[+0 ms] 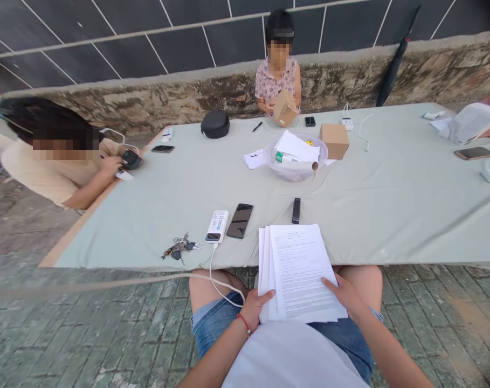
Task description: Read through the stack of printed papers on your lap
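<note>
A stack of printed white papers [296, 269] lies half on the table's near edge and half over my lap. My left hand [254, 308], with a red band at the wrist, grips the stack's lower left corner. My right hand [347, 295] holds the lower right edge, thumb on top of the sheets. Just beyond the papers lie a black phone [240, 220], a white power bank [217, 226] with a white cable running down to my lap, a small black device [296, 210] and a bunch of keys [180, 247].
The table is covered by a grey-green cloth [390, 205]. A clear bowl with papers [295, 155] and a cardboard box [335, 140] sit mid-table. One person sits opposite holding a brown box [284, 108]; another at the left holds a phone [131, 159]. A black pouch [215, 123] lies far left.
</note>
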The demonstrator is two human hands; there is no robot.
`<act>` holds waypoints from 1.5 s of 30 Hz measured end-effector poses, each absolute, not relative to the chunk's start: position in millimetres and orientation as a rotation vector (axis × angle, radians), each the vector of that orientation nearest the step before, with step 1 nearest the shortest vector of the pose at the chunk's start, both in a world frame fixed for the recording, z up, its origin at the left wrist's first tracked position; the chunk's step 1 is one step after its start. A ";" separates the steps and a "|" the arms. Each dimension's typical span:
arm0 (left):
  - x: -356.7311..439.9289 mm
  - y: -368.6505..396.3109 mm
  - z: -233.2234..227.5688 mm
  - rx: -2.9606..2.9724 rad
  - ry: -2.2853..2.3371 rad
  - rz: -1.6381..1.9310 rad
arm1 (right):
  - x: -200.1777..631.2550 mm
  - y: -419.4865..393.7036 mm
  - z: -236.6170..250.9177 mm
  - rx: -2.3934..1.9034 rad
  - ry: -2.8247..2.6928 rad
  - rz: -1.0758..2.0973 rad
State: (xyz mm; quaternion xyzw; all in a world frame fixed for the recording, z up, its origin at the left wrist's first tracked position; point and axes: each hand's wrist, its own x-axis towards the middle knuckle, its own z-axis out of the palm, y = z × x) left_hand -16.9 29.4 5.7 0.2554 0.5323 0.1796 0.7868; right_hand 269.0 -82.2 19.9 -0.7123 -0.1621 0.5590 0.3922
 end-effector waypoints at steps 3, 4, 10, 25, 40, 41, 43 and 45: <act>-15.8 31.9 6.7 0.478 1.129 0.401 | 263.8 -72.0 16.3 -1.435 -0.203 1.688; -15.7 33.9 7.3 0.457 1.132 0.427 | 261.6 -68.9 14.5 -1.391 -0.167 1.703; -17.5 49.2 14.0 0.633 1.101 0.569 | 255.8 -60.0 9.3 -1.392 -0.112 1.652; -31.0 66.2 4.5 0.550 1.151 0.704 | 288.3 -95.8 10.1 -1.480 0.107 1.483; -23.6 60.4 11.8 0.677 1.223 0.719 | 261.1 -63.6 28.4 -1.503 -0.129 1.467; -24.0 61.3 12.8 0.682 1.233 0.722 | 260.7 -62.7 27.2 -1.512 -0.138 1.442; -24.6 63.6 15.6 0.686 1.263 0.740 | 260.2 -61.4 24.3 -1.552 -0.141 1.384; -25.7 66.1 20.6 0.685 1.316 0.782 | 260.0 -60.6 21.9 -1.606 -0.135 1.313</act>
